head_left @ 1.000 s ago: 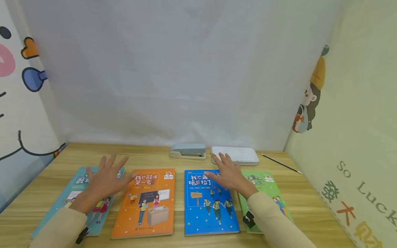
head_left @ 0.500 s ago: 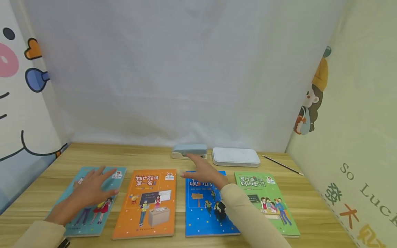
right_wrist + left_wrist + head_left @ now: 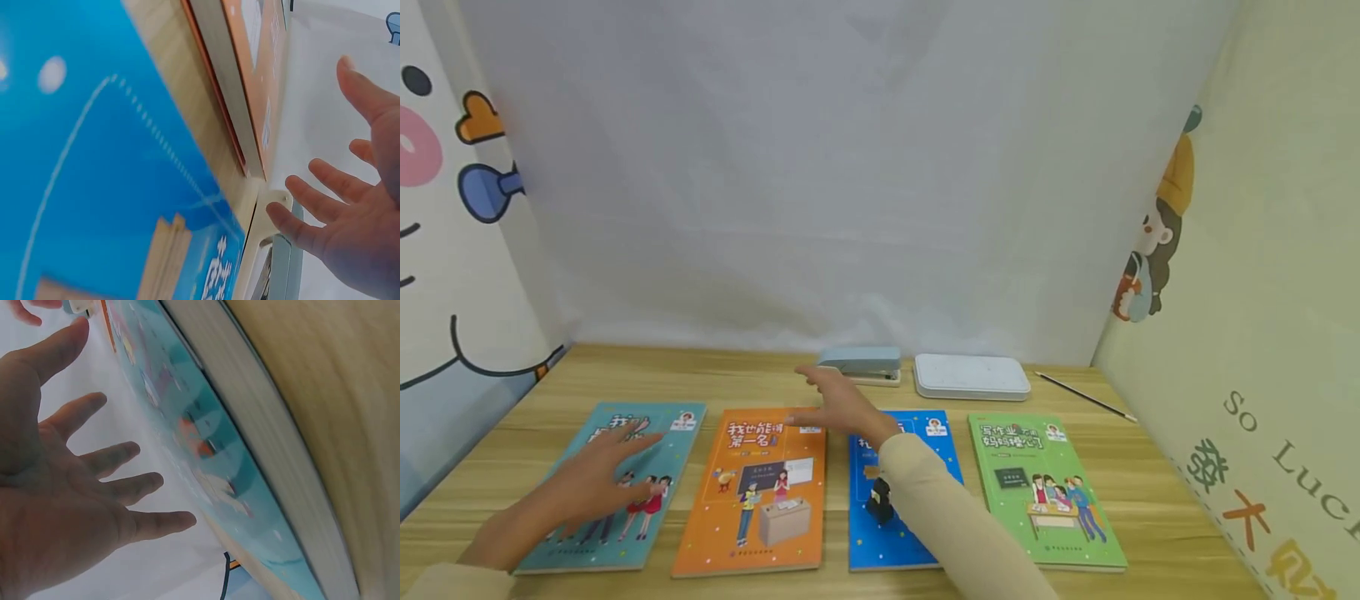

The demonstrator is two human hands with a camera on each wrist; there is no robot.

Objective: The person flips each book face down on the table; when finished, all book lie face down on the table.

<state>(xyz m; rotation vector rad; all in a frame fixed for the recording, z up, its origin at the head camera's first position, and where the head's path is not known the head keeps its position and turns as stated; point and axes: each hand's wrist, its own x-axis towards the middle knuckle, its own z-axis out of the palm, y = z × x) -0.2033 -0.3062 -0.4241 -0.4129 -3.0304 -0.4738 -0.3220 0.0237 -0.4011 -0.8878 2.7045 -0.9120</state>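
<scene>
My left hand (image 3: pixel 593 479) hovers over the teal book (image 3: pixel 658 450) at the left, fingers spread and apart from its cover in the left wrist view. The right hand (image 3: pixel 842 404) is held above the table between the orange book (image 3: pixel 775 533) and the blue book (image 3: pixel 872 546), its fingers extended and holding nothing. Its thumb overlaps the top of the orange cover in the head view. The right forearm crosses over the blue book and hides part of it. A green book (image 3: pixel 1030 467) lies farthest right. All the books lie flat, covers up.
Behind the books stand a blue-grey stapler (image 3: pixel 868 362), partly hidden by the right hand, and a white case (image 3: pixel 972 377). A pencil (image 3: pixel 1084 395) lies at the back right. White cloth (image 3: pixel 820 183) hangs behind the wooden table (image 3: pixel 1157 500).
My right hand has swept left, from the blue and green books to beside the orange one. The left hand has shifted slightly left and nearer me. The books have stayed put.
</scene>
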